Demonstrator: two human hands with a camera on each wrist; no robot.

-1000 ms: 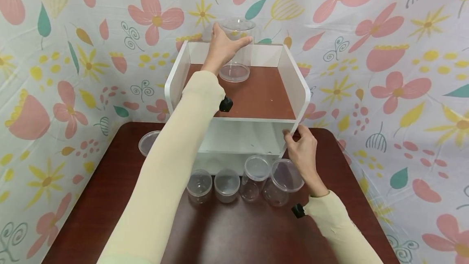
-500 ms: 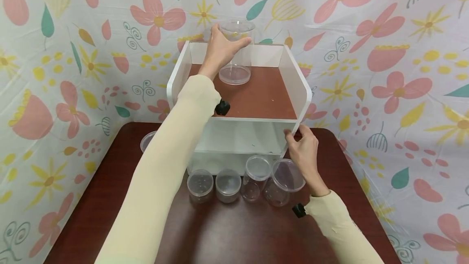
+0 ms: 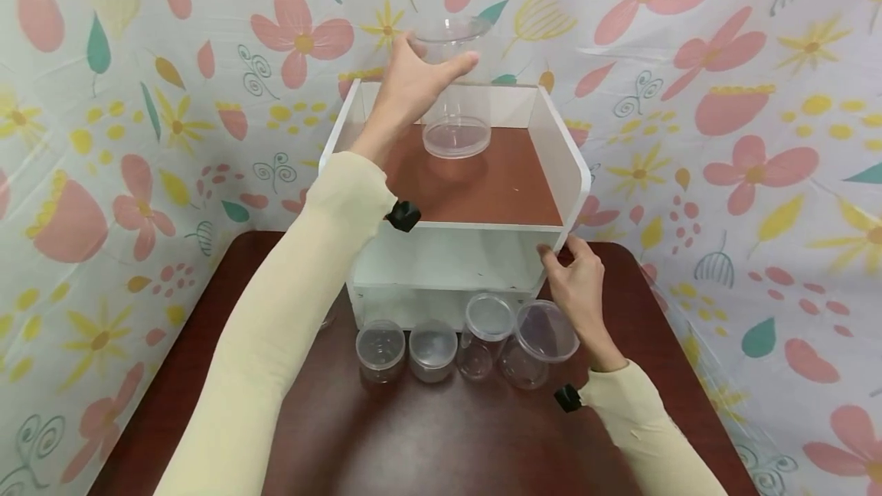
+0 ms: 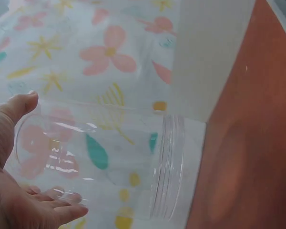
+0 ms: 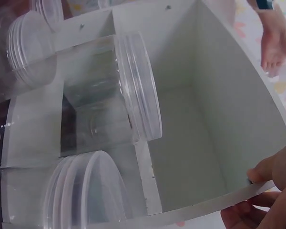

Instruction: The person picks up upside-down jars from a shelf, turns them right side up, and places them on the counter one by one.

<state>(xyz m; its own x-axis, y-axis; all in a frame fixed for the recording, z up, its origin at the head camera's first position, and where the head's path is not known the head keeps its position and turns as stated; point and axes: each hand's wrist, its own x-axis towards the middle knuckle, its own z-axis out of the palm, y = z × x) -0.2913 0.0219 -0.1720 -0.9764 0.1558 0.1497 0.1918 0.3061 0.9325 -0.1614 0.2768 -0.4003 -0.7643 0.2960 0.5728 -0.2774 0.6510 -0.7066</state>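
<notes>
My left hand (image 3: 413, 90) grips a large clear plastic jar (image 3: 456, 136) above the brown top board (image 3: 503, 194) of a white shelf unit. In the left wrist view, the thumb and fingers spread around one end of the jar (image 4: 119, 162). Its ridged end points down, with a gap showing above the board. My right hand (image 3: 579, 282) pinches the front edge of the shelf's right side panel (image 3: 565, 163). The right wrist view shows the thumb inside that panel and the fingers outside.
In front of the shelf stands a row of lidded clear jars: two short ones (image 3: 381, 350) (image 3: 432, 350), a taller one (image 3: 488, 320) and a wide one (image 3: 540, 335). Another jar (image 3: 329, 318) is mostly hidden by my left sleeve. A dark red table (image 3: 427, 435) carries everything; patterned cloth hangs behind.
The jar in my left hand has risen slightly off the top board and shifted right. My right hand keeps its place on the side panel.
</notes>
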